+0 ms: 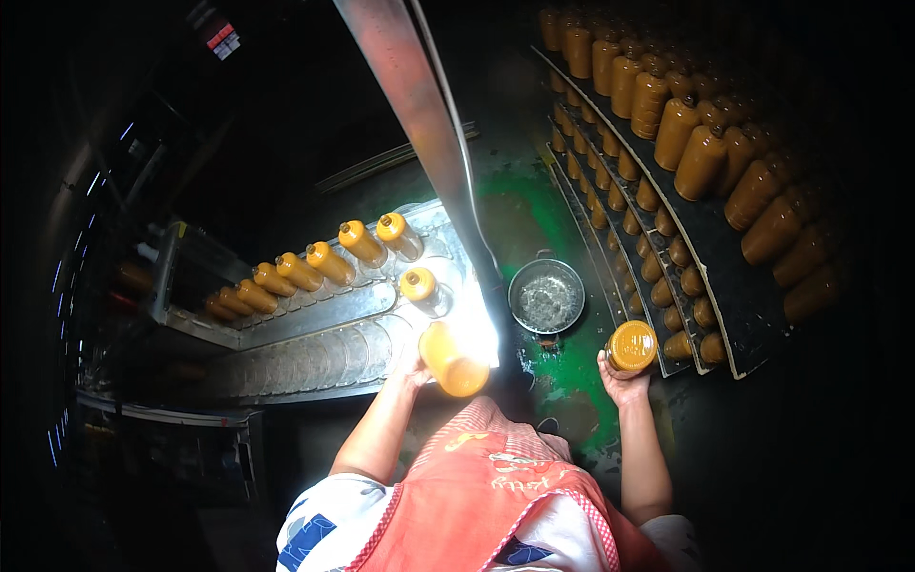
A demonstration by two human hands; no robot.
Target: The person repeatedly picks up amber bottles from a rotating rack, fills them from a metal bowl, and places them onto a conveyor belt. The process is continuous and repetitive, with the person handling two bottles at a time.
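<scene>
L hand point(416, 360) grips an orange bottle point(452, 359), tilted, at the near right end of the conveyor point(315, 353), beside the bright lit panel point(477, 329); fingers closed round its upper part, bottle body projecting below and to the right of them. R hand point(621, 381) holds a second bottle point(631, 345), cap end toward camera, fingers wrapped under it, just off the near edge of the rack point(724, 276). Conveyor carries a row of bottles point(305, 270) along its far edge. Rack full of bottles on several tiers. Metal bowl point(546, 296) on green floor point(572, 367) btwn conveyor and rack.
</scene>
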